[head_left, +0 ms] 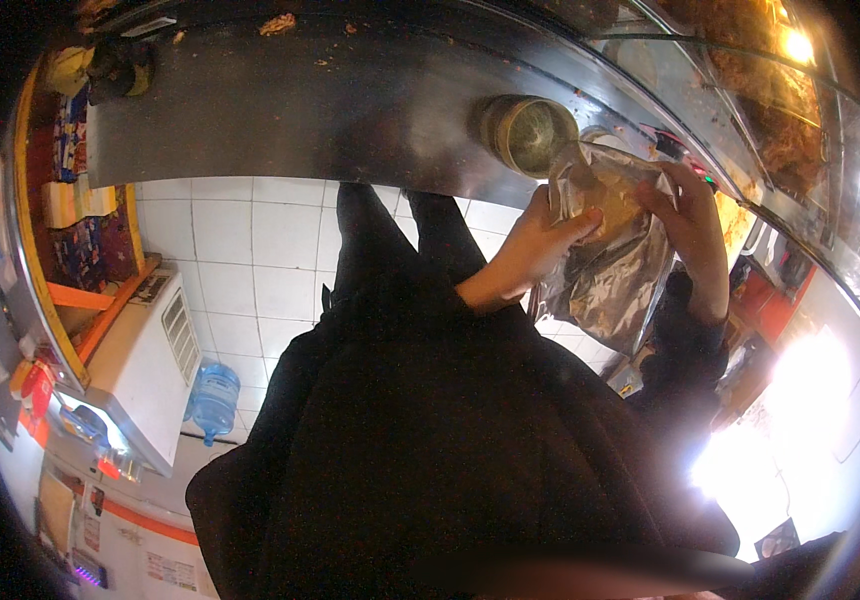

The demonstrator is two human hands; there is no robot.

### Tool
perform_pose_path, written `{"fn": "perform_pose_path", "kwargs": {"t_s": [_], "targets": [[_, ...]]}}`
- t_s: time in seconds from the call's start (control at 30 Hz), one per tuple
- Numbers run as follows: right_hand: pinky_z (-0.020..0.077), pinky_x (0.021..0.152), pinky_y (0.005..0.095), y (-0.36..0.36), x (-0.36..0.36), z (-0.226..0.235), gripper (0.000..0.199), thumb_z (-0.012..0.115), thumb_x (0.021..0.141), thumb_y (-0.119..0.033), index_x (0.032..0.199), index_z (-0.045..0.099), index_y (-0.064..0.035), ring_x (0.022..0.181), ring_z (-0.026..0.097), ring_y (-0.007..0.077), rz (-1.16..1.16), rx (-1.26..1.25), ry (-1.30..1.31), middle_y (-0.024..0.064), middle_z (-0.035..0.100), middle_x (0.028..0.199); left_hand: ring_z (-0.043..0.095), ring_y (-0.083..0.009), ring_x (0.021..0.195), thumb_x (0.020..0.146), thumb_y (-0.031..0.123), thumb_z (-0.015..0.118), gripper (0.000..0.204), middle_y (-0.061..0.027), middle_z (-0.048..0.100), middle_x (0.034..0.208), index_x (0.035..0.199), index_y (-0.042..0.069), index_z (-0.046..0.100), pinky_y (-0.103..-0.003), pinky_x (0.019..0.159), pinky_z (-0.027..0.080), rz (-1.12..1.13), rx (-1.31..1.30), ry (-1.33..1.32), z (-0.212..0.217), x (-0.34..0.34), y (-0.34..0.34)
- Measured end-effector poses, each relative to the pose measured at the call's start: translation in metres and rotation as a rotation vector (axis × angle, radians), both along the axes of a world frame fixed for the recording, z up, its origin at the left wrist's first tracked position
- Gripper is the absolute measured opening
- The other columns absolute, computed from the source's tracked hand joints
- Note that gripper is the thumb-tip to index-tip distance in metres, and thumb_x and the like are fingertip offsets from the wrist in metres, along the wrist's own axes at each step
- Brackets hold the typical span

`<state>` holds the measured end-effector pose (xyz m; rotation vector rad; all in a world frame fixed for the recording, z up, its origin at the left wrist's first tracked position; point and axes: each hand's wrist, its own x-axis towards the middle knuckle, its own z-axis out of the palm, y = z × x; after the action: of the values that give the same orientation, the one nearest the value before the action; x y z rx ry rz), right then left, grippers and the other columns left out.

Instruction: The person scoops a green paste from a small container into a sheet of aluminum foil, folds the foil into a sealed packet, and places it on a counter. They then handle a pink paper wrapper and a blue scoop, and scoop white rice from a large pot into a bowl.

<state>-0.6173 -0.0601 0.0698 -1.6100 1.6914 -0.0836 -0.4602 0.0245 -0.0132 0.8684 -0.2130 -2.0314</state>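
A shiny, crinkled silver-clear bag [618, 285] is held up between my two hands, over the front edge of the metal counter. Through its upper part a yellowish-brown content shows; what it is I cannot make out. My left hand [548, 245] grips the bag's left side, thumb laid across the front. On the opposite side my right hand [695, 220] has its fingers and thumb closed on the upper edge. Just beyond the bag's top corner a round, yellowish container [500, 130] stands on the counter, its open mouth partly visible. Whether bag and container touch, I cannot tell.
The dark metal counter [280, 120] spans the far side, with brown crumbs [277, 24] on it. A glass display case [670, 65] with browned food rises at the far right. At left are an orange-framed shelf [100, 255], a white appliance [150, 365] and a blue water jug [215, 395].
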Motion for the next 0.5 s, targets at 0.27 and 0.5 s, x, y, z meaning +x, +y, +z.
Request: {"fn": "perform_pose_path", "kwargs": {"t_s": [0.27, 0.5], "targets": [[0.0415, 0.070, 0.0283, 0.004, 0.016, 0.007, 0.030, 0.062, 0.074, -0.019, 0.096, 0.056, 0.0001, 0.080, 0.055, 0.0187, 0.023, -0.010, -0.019, 0.0116, 0.057, 0.085, 0.050, -0.0154, 0.085, 0.086, 0.034, 0.046, 0.046, -0.0129, 0.051, 0.094, 0.105, -0.007, 0.039, -0.025, 0.075, 0.040, -0.001, 0.086, -0.136, 0.004, 0.008, -0.006], [0.0420, 0.067, 0.0283, 0.004, 0.016, 0.010, 0.027, 0.060, 0.074, -0.018, 0.095, 0.056, -0.0005, 0.075, 0.055, 0.0188, 0.088, 0.001, -0.015, 0.0102, 0.056, 0.080, 0.049, -0.0160, 0.095, 0.090, 0.038, 0.035, 0.049, -0.0121, 0.050, 0.104, 0.112, -0.004, 0.039, -0.027, 0.082, 0.039, -0.057, 0.122, -0.129, -0.005, 0.000, -0.001]]}}
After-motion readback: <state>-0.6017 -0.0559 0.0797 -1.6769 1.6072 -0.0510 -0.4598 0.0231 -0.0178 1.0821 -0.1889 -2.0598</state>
